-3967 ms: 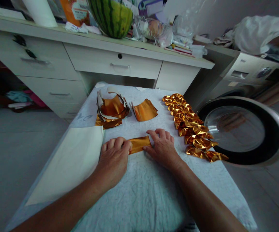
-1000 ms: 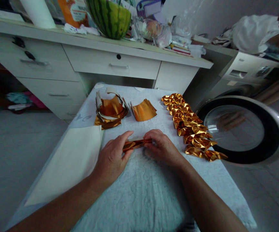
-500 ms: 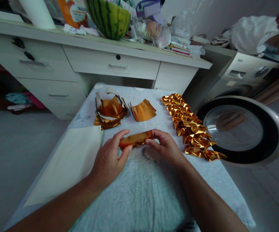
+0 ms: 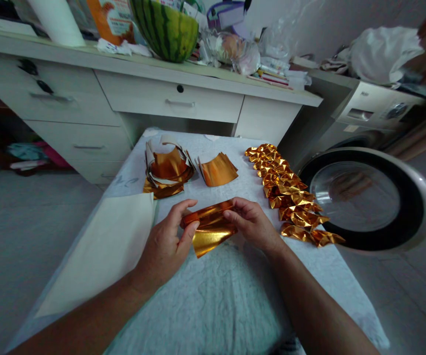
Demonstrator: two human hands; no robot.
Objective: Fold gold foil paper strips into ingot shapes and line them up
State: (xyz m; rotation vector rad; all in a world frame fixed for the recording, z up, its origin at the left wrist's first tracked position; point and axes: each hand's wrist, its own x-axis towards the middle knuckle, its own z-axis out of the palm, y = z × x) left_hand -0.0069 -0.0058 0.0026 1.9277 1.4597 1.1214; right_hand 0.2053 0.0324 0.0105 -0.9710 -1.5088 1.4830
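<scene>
A sheet of gold foil paper (image 4: pixel 214 235) is held between both hands above the cloth-covered table. Its far part is rolled or folded into a narrow tube, while a shiny flap hangs toward me. My left hand (image 4: pixel 170 236) grips the left end between thumb and fingers. At the other end, my right hand (image 4: pixel 251 222) pinches the paper, its fingertips partly hidden behind it. Beyond the hands lies a small stack of curved gold sheets (image 4: pixel 218 170). Left of that sits a larger curled bundle of gold and white paper (image 4: pixel 170 165).
Several folded gold foil pieces (image 4: pixel 294 197) line the right side of the table (image 4: pixel 198 305). A white sheet (image 4: pixel 102 251) lies at the left. Behind stands a drawer counter with a cut watermelon (image 4: pixel 164 32). The open washing machine door (image 4: pixel 368 197) borders the table's right edge.
The gold paper has partly unfolded: a shiny flap now drops toward me below the rolled part. Both hands keep nearly the same place and grip.
</scene>
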